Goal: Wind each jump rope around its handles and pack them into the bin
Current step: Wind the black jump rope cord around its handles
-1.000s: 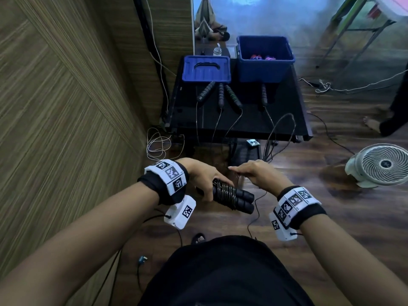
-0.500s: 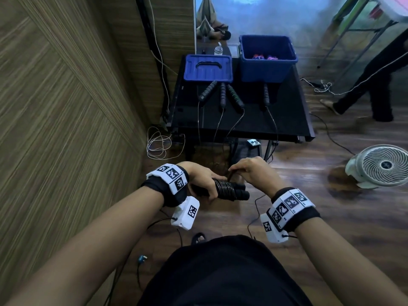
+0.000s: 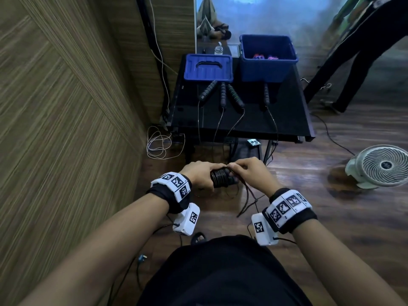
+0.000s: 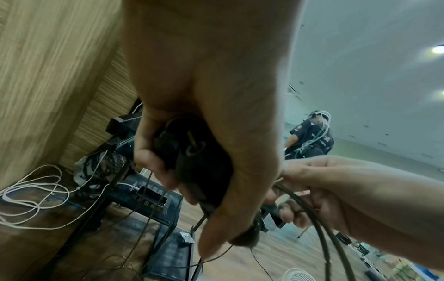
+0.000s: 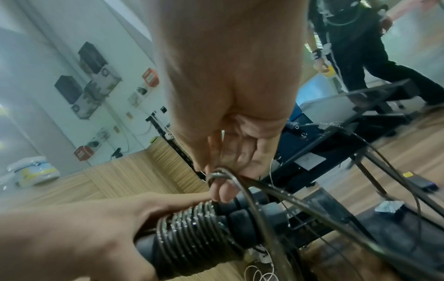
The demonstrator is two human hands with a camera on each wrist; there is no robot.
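Observation:
My left hand (image 3: 202,175) grips a pair of black jump-rope handles (image 3: 220,178) held side by side, with the thin cable wound in tight coils (image 5: 192,226) around them. My right hand (image 3: 247,171) pinches the loose end of the cable (image 5: 217,175) right above the coils; a loop of it (image 3: 247,195) hangs down to the right. In the left wrist view the handle ends (image 4: 192,152) show inside my left hand's fingers. The open blue bin (image 3: 268,57) stands at the back right of the black table (image 3: 291,122). Several more handles (image 3: 223,94) lie on the table, cables trailing over its front edge.
A blue lid (image 3: 208,67) lies left of the bin. A wood-panel wall (image 3: 66,107) runs along my left. A white fan (image 3: 382,165) sits on the floor at right, a coil of white cord (image 3: 157,143) by the table leg. A person's legs (image 3: 353,54) stand at the far right.
My right hand has come in over the handles to the coils, bringing the cable end with it. The bundle has risen slightly. The person at the far right has walked nearer the table.

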